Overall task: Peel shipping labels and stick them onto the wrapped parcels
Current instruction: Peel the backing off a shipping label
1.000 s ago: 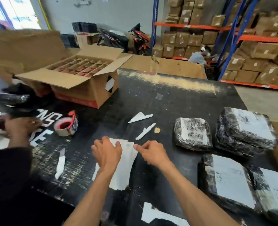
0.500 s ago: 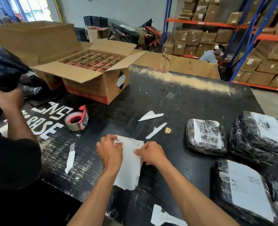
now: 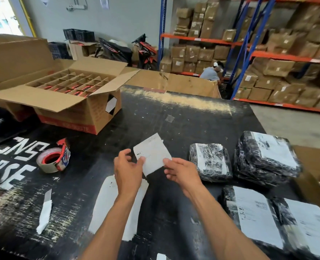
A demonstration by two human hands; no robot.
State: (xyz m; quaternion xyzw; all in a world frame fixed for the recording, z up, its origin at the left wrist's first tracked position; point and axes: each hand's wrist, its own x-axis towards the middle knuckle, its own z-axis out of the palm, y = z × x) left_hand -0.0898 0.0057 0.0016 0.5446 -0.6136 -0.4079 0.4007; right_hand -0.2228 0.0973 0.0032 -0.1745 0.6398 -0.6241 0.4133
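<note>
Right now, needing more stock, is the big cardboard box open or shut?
Open. The cardboard box has its flaps folded outward, exposing the divider grid inside.

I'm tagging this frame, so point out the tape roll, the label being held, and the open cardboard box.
tape roll (image 3: 52,160): head view, front rim.
label (image 3: 152,153): head view, middle of sheet.
open cardboard box (image 3: 84,117): head view, front wall.
</note>
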